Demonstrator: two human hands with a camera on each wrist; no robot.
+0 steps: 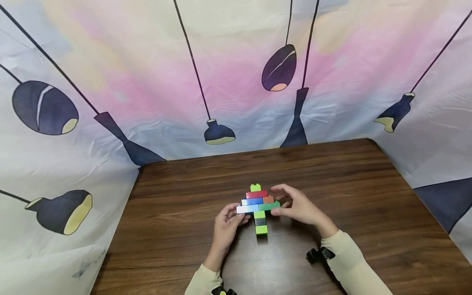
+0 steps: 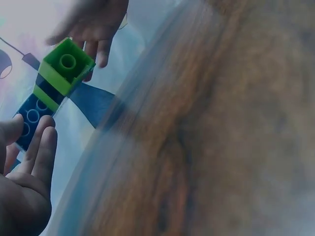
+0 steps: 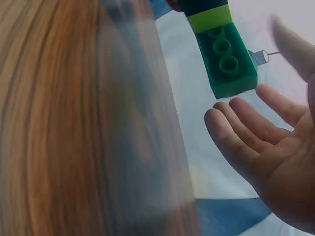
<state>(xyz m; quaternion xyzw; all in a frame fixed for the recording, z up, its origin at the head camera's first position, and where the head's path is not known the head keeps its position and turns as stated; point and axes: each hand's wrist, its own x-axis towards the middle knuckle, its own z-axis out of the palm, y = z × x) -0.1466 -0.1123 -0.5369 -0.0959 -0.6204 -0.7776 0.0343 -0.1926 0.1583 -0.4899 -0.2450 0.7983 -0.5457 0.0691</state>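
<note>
A tree-shaped toy brick model (image 1: 254,201) stands upright between the two hands, over the table. Its rows narrow upward from a blue brick (image 1: 247,209) and a green brick (image 1: 268,206) to a lime brick (image 1: 255,187) on top. Below runs a narrow lime-and-dark stem (image 1: 260,221). My left hand (image 1: 225,224) pinches the outer end of the blue brick, thumb on one side and fingers on the other. At the green end, my right hand (image 1: 301,207) is spread, its fingertips close beside the green brick (image 3: 229,66). The wrist views show the bricks' hollow undersides.
The brown wooden table (image 1: 177,229) has a rounded far corner. Behind and beside it hangs a pastel cloth (image 1: 147,78) printed with dark lamps. Black straps with small devices (image 1: 320,255) sit at both wrists, over pale sleeves.
</note>
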